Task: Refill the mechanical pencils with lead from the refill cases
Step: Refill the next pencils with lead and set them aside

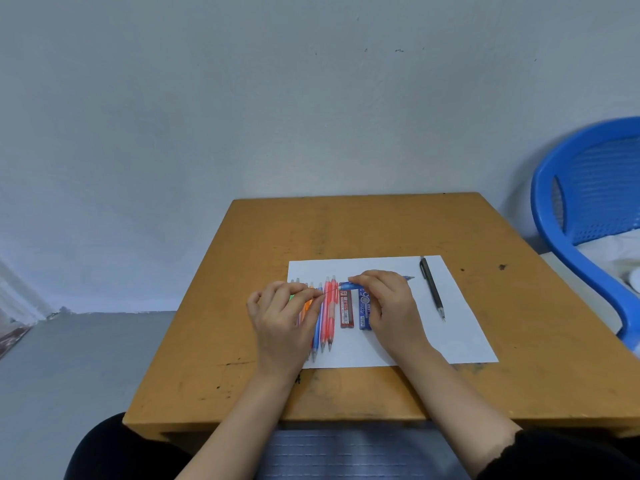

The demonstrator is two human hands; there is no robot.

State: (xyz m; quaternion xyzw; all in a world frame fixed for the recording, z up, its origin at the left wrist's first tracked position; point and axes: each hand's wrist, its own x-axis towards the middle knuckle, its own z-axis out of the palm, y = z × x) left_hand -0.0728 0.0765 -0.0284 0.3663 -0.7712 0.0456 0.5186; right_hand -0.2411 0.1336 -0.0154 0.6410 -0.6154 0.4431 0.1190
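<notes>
Hands meet over a white paper sheet (pixel 460 334) on the near half of a worn ochre wooden table (pixel 346 226).
A blue plastic chair (pixel 588 188) stands just off the table's right edge. The left hand (pixel 280 317) pinches a thin grey lead (pixel 329 293). The right hand (pixel 391 303) grips a blue mechanical pencil (pixel 407 278) held level above the red refill case (pixel 346 310) and blue refill case (pixel 364 310), beside a row of coloured pencils (pixel 327 320). A black pencil (pixel 433 289) lies apart on the right.

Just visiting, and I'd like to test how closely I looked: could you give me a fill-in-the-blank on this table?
1. The right hand holds a blue pencil sideways; the left hand pinches a thin ____ near its end.
2. The black pencil lies to the ____ of both hands.
3. Beside the blue refill case lies a ____ one marked 2B.
Missing words: lead; right; red.
</notes>
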